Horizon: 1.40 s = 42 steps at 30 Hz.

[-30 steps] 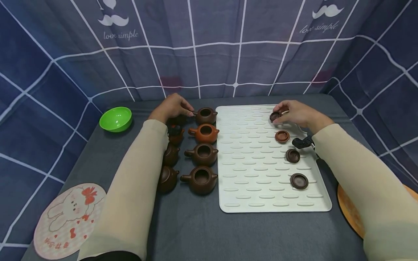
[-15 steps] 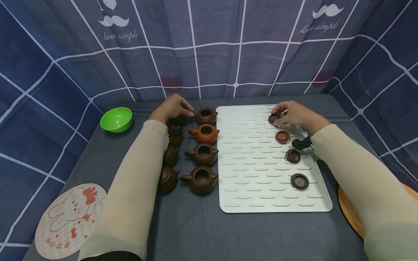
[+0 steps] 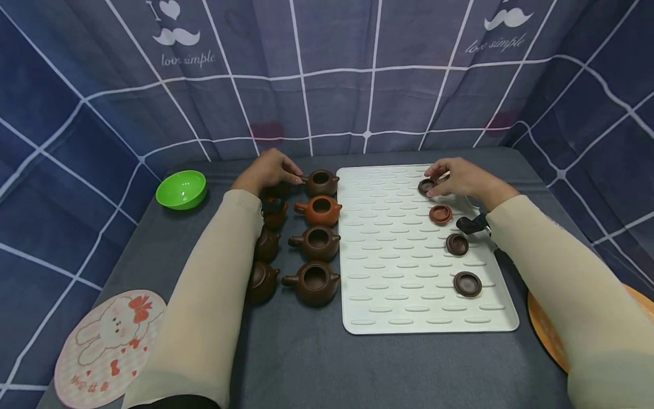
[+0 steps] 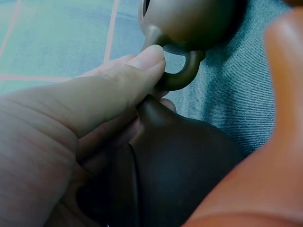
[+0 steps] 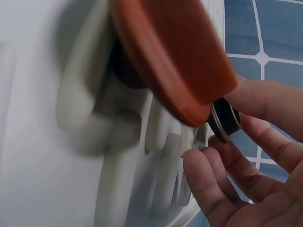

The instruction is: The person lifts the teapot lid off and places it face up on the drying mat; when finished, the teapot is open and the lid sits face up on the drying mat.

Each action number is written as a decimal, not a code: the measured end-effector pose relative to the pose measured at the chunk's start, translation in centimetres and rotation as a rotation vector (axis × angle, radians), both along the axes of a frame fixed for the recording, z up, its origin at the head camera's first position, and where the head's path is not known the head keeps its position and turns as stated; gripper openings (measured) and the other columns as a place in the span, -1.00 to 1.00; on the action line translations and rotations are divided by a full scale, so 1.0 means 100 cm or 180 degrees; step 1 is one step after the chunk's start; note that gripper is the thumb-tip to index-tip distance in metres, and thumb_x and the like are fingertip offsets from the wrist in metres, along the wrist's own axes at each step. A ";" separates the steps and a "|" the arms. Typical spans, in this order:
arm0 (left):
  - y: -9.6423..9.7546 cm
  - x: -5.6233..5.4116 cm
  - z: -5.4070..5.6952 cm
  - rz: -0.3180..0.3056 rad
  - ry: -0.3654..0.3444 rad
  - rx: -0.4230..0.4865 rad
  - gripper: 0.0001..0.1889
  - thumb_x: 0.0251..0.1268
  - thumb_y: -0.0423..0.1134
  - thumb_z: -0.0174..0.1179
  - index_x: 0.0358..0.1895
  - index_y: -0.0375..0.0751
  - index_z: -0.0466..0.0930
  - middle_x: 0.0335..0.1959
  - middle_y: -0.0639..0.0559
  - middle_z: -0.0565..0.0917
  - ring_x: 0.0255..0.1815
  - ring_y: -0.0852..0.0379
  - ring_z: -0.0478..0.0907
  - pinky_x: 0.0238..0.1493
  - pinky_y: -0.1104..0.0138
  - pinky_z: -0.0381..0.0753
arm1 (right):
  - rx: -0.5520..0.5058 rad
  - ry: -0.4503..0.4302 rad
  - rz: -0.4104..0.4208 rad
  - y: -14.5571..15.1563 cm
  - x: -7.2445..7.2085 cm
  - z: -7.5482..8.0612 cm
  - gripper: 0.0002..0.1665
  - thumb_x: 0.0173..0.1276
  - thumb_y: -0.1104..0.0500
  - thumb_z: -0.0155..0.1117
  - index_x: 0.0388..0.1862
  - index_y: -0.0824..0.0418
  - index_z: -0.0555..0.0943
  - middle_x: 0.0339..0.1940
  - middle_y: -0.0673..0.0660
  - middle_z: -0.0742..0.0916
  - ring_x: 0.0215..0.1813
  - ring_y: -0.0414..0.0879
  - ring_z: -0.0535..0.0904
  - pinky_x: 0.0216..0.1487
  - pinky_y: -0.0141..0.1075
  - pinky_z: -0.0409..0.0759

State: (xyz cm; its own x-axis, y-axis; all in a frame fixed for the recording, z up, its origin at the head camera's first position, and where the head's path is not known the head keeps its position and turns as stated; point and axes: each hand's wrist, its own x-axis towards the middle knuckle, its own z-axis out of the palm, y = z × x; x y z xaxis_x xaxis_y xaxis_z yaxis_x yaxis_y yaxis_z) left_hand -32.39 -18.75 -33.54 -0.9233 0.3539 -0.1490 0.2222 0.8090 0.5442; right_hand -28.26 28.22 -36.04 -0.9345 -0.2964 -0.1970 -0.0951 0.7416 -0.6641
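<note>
In the head view my left hand (image 3: 271, 172) pinches the looped handle (image 4: 187, 73) of the farthest lidless dark brown teapot (image 3: 323, 192). Just below those fingers, a lidded dark teapot (image 4: 180, 161) points its spout up at them in the left wrist view. At the far right of the white ridged mat (image 3: 388, 250), my right hand (image 3: 457, 179) grips a small dark teapot lid (image 3: 425, 186) between thumb and fingers. Three more lids lie on the mat toward me: a reddish one (image 3: 440, 214) and two dark ones, (image 3: 457, 244) the nearer being a wider lid (image 3: 467, 284).
Nearer lidless teapots line the mat's left edge: an orange one (image 3: 320, 211) and two brown ones. A second column of teapots (image 3: 263, 284) is partly hidden by my left sleeve. A green bowl (image 3: 181, 190), a rabbit-print round mat (image 3: 109, 346) and an orange-brown disc (image 3: 546, 326) surround them.
My right hand has shifted slightly left with the dark lid, which now sits lower and flatter at the mat. The left hand keeps its pinch on the teapot handle.
</note>
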 end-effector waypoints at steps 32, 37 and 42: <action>0.000 0.003 0.001 -0.0082 0.0075 0.0069 -0.80 0.34 -0.26 0.51 -0.03 -0.22 0.87 -0.06 -0.09 0.81 -0.04 0.00 0.67 0.17 0.08 0.57 | 0.0047 0.0474 -0.0222 -0.015 0.008 0.021 -0.46 0.57 -0.01 0.33 0.31 0.35 0.57 0.24 0.35 0.60 0.29 0.28 0.48 0.24 0.22 0.43; 0.000 0.003 0.001 -0.0090 0.0103 0.0089 -0.79 0.33 -0.28 0.51 -0.03 -0.23 0.87 -0.07 -0.10 0.81 -0.06 -0.01 0.69 0.14 0.08 0.60 | -0.0016 0.0538 -0.0256 -0.021 0.010 0.026 -0.49 0.58 0.01 0.34 0.26 0.35 0.59 0.22 0.35 0.62 0.29 0.27 0.49 0.22 0.20 0.44; 0.000 0.004 0.002 -0.0107 0.0125 0.0097 -0.80 0.34 -0.28 0.51 -0.04 -0.23 0.87 -0.07 -0.10 0.81 -0.06 -0.02 0.69 0.11 0.07 0.61 | 0.0004 0.0513 -0.0267 -0.028 0.013 0.028 -0.50 0.58 -0.01 0.34 0.26 0.33 0.60 0.20 0.32 0.63 0.21 0.23 0.52 0.14 0.14 0.48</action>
